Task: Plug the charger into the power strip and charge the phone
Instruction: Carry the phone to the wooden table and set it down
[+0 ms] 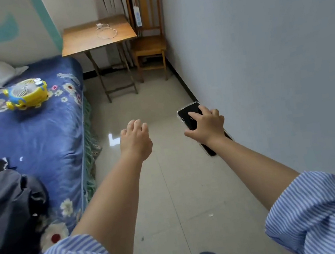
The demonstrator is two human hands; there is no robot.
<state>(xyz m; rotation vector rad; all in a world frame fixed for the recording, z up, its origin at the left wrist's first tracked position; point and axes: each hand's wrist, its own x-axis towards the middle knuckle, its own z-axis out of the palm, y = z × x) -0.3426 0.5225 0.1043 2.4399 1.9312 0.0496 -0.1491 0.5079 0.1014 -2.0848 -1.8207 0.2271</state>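
Your right hand point(206, 124) grips the black phone in a clear case point(191, 116) from above, fingers wrapped over its screen, near the pale wall at your 2 o'clock. Your left hand point(135, 137) hangs empty with fingers loosely curled. At 12 o'clock, well ahead, the white charger with its coiled cable point(104, 31) lies on the wooden folding table point(77, 42); the white power strip point(137, 15) hangs on the wooden chair point(149, 41) just beside it. The blue floral bed point(40, 131) carrying a yellow toy fan point(26, 94) lines your 10 o'clock.
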